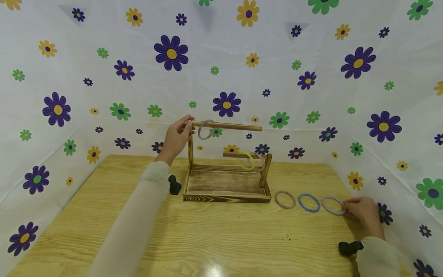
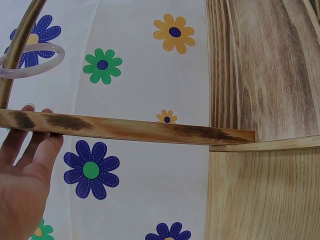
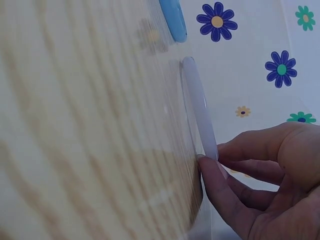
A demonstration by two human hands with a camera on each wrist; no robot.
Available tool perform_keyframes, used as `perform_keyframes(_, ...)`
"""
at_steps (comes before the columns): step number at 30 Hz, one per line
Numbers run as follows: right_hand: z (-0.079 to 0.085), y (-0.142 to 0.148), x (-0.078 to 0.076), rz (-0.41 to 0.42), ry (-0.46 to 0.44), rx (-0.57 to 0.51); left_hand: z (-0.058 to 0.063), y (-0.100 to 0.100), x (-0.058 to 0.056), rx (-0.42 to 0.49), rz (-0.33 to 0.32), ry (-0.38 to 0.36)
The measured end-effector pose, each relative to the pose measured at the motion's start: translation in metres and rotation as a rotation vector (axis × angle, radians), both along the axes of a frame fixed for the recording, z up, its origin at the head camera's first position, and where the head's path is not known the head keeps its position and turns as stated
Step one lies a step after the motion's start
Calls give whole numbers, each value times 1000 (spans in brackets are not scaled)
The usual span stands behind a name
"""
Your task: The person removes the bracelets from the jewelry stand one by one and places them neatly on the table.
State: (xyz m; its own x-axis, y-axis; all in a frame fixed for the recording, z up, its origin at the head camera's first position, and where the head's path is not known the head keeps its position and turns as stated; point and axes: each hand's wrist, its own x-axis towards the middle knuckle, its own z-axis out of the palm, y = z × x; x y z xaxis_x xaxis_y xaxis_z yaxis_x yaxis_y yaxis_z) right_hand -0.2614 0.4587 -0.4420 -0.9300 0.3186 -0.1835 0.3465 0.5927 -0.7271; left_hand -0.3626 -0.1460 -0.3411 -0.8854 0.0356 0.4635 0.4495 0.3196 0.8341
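Note:
My left hand (image 1: 175, 139) grips the top of the tall post of a wooden bangle stand (image 1: 226, 198), fingers around the post in the left wrist view. A greyish bangle (image 2: 30, 73) hangs on the upper bar (image 1: 238, 126), close to that hand. On the lower bar hang a yellow bangle (image 1: 247, 169) and a pale pinkish one beside it. At the right, my right hand (image 1: 366, 216) pinches the edge of a pale lilac bangle (image 3: 201, 107) between thumb and fingers, low over the table. A blue bangle (image 3: 174, 20) and a brownish bangle (image 1: 286, 208) lie left of it.
The stand has a shallow tray base with low rims on the wood-grain table (image 1: 207, 234). A white cloth (image 1: 207, 42) with flower prints rises behind and at both sides. Black wrist-worn devices sit at both cuffs.

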Motion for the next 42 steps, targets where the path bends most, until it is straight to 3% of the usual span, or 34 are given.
perform_keyframes(8,3,-2,2,21,-3,16,-2,-1,-2,26,-20,-23)
perform_keyframes(28,3,-5,4,11,7,132,0,-1,0,-12,31,-10)
perform_keyframes(42,4,-6,3,1,-6,85,2,-2,4,-15,29,-17)
